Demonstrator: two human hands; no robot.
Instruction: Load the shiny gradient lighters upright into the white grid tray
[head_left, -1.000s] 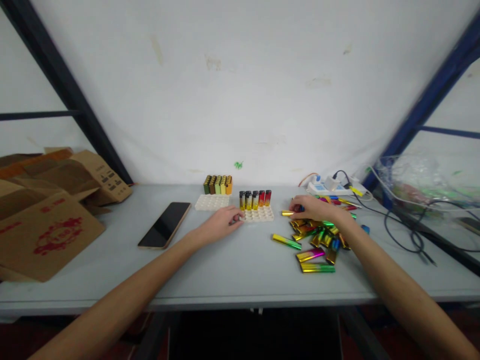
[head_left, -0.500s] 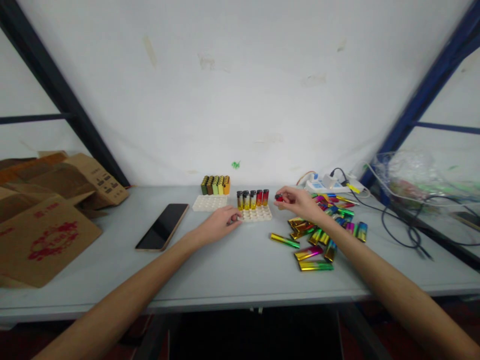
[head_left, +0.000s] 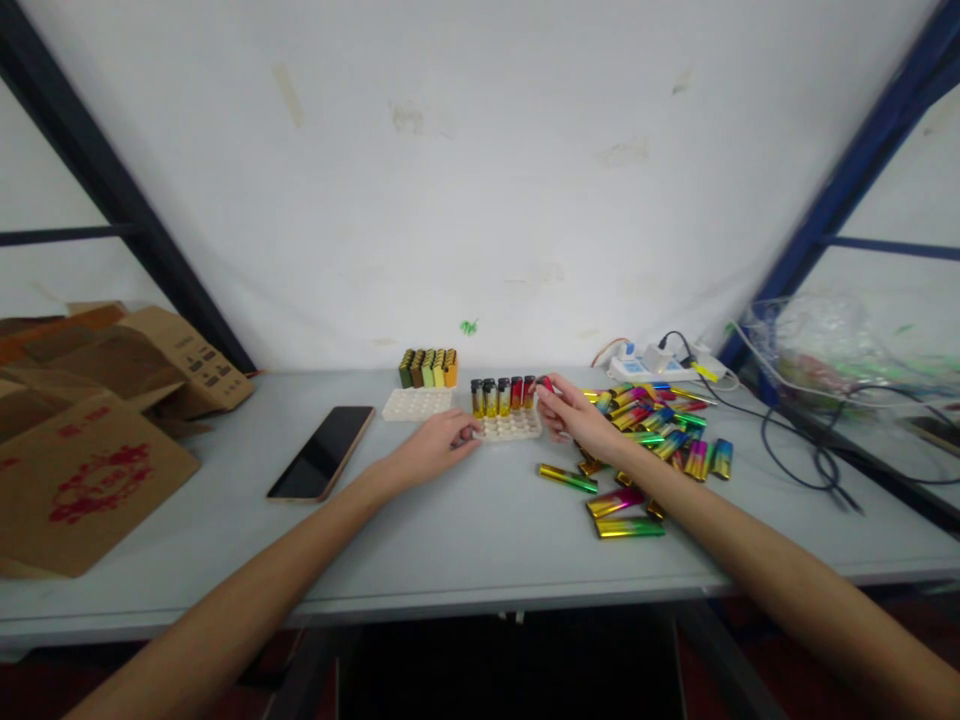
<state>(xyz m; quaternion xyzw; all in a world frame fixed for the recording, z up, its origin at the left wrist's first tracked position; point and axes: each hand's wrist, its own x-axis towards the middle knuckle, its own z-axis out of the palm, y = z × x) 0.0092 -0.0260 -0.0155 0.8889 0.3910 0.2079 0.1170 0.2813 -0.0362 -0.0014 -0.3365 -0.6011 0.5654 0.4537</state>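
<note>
A white tray with round holes lies in the middle of the table. Several lighters stand upright in its back rows, yellow ones on the left and red ones on the right. At the tray's right end, my right hand pinches a red lighter with a dark top, close beside the standing red ones. My left hand is at the tray's left end with curled fingers; a small dark thing shows at its fingertips, too small to name. Loose shiny multicoloured lighters lie piled under and around my right forearm.
Behind, a second white tray lies beside a block of upright green-to-orange lighters. A phone and cardboard boxes are on the left. A power strip, black cable and clear plastic bag occupy the right.
My right hand has moved left with the red lighter, from beside the tray to over its right end. My left hand has stayed at the tray's left end.
</note>
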